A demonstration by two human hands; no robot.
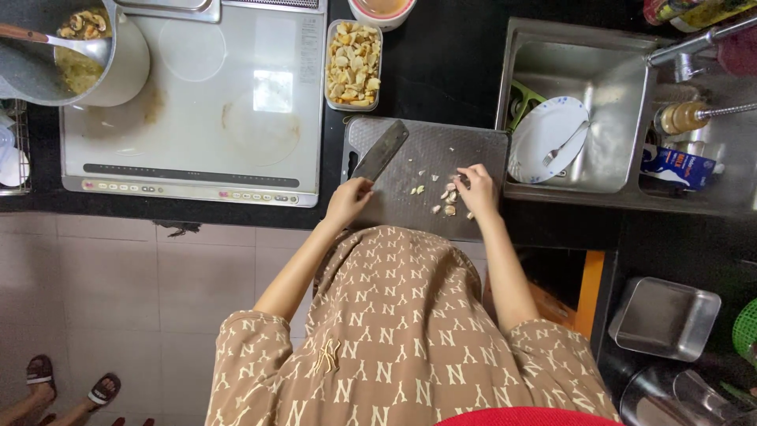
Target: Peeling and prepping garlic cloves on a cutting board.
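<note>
Our left hand (351, 197) is wrapped around the handle of a broad dark steel cleaver (380, 150), its blade lying flat and angled across the grey rectangular plastic cutting board (473, 150). Our right hand (475, 188) pinches one of the small pale garlic pieces (443, 197) scattered on the board just beside it. Behind the board stands a clear rectangular tub of yellowish chopped chunks (354, 63). To the right, a white plate with a fork (546, 138) rests in the steel sink (615, 170); to the left lies a white induction cooktop (197, 102).
</note>
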